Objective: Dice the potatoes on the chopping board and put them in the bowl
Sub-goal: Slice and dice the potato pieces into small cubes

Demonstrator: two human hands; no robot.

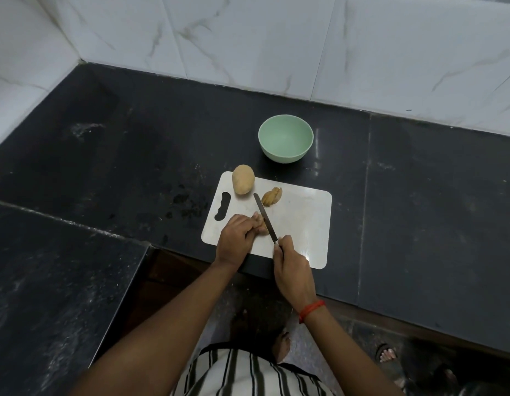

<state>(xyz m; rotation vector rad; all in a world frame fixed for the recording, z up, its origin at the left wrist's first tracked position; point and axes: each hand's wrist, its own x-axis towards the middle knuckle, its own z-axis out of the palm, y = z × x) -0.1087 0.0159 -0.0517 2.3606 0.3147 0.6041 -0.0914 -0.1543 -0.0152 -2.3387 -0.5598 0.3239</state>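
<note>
Curling fingers (286, 242) grip knife (264, 216) and potato piece (262, 224); whole potato (243, 179), slices (272, 196), bowl (279, 157) lie beyond.

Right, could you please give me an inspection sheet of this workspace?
Surface: black stone counter, pale smears on the left; white chopping board near its front edge.
Job's things: whole potato on the board's far left corner; sliced potato right of it; green bowl beyond the board, empty; knife over the board.
Clutter: nothing seen.
Grippers: left hand holds a potato piece down; right hand grips the knife.
Cables: nothing seen.
Surroundings: white marbled wall tiles behind.
</note>
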